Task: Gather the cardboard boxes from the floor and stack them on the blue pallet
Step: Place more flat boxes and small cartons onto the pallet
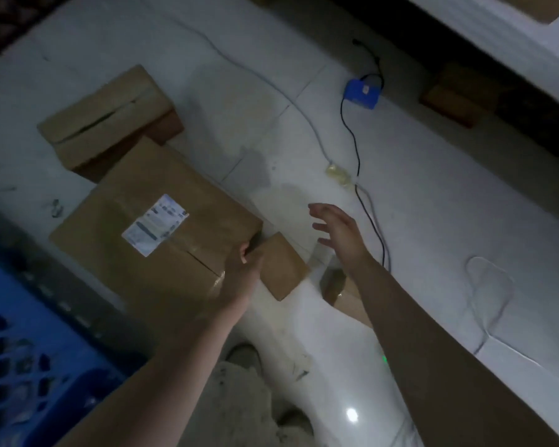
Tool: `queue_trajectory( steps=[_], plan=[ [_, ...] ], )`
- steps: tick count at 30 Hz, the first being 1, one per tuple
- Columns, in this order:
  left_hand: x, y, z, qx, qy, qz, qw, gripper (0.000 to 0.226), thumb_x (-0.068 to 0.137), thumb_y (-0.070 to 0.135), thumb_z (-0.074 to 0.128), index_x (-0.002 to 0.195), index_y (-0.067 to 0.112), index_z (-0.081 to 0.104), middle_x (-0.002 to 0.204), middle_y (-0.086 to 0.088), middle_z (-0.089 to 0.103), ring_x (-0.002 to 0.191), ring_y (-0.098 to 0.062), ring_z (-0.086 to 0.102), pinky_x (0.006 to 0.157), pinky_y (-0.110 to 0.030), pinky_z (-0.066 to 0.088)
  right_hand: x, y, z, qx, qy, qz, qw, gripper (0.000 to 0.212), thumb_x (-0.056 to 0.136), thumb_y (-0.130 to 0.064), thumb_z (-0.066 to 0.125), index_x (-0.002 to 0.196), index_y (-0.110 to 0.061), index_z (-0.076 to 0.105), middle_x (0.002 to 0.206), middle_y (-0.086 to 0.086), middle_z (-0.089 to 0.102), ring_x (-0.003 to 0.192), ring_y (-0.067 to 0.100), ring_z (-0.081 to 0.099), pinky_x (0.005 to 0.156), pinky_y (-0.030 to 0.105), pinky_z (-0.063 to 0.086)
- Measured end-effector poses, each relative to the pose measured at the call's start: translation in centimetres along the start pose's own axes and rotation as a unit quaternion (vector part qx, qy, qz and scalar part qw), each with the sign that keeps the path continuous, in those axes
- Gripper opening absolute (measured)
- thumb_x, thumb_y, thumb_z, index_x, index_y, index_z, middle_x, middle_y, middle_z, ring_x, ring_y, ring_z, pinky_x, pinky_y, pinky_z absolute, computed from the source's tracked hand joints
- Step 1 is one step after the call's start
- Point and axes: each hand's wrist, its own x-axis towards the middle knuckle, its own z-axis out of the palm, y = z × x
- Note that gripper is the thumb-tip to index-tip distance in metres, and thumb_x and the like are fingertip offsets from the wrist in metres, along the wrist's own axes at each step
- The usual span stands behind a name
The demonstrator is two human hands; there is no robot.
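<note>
A large cardboard box with a white label lies on the pale floor, left of centre. My left hand grips its near right corner. A small flat box lies right beside that corner. My right hand hovers open above the floor, fingers spread, holding nothing. Under my right forearm a further box is partly hidden. Another cardboard box sits behind the large one. The blue pallet fills the lower left corner.
A blue device with a black cable lies on the floor at upper right, and a white cable trails beside it. One more brown box sits in shadow at the far right. My shoes show at the bottom centre.
</note>
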Motion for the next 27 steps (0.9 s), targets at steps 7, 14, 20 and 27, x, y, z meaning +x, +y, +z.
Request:
queue_trajectory(
  steps=[7, 14, 20, 27],
  plan=[
    [4.0, -5.2, 2.3, -0.154, -0.033, -0.104, 0.982, 0.067, 0.088, 0.017, 0.063, 0.146, 0.018, 0.029, 0.137, -0.006, 0.048, 0.118, -0.020, 0.052, 0.096, -0.044, 0.051, 5.2, 7.4, 3.8, -0.062, -0.066, 0.113, 0.990, 0.046, 0.100, -0.053, 0.038, 0.127, -0.019, 0.054, 0.133, -0.002, 0.056, 0.108, 0.013, 0.054, 0.098, 0.031, 0.037],
    [1.3, -0.4, 2.4, -0.143, -0.083, -0.010, 0.986, 0.033, 0.096, 0.023, 0.048, 0.129, 0.025, 0.048, 0.121, -0.001, 0.061, 0.094, 0.001, 0.064, 0.066, -0.015, 0.049, 1.3, 5.8, 2.3, -0.037, -0.005, 0.107, 0.994, 0.094, 0.077, -0.050, 0.076, 0.150, -0.024, 0.024, 0.136, -0.002, 0.046, 0.117, 0.021, 0.051, 0.093, 0.035, 0.047],
    [-5.3, 6.0, 1.7, -0.121, -0.156, 0.104, 0.975, 0.039, 0.092, 0.017, 0.048, 0.129, 0.018, 0.057, 0.129, -0.006, 0.059, 0.120, -0.020, 0.056, 0.094, -0.032, 0.045, -4.7, -2.8, -0.9, -0.176, 0.061, 0.040, 0.982, 0.137, 0.057, -0.044, 0.090, 0.154, -0.037, -0.006, 0.149, 0.003, 0.025, 0.134, 0.028, 0.038, 0.094, 0.036, 0.042],
    [-14.4, 13.5, -3.4, -0.022, -0.085, 0.263, 0.961, 0.037, 0.100, 0.021, 0.043, 0.135, 0.031, 0.047, 0.137, 0.009, 0.046, 0.122, 0.000, 0.046, 0.100, -0.025, 0.042, -13.1, -13.3, -2.1, -0.147, 0.032, -0.036, 0.988, 0.131, 0.051, -0.072, 0.074, 0.151, -0.046, -0.006, 0.153, 0.003, 0.027, 0.132, 0.030, 0.042, 0.106, 0.051, 0.043]
  ],
)
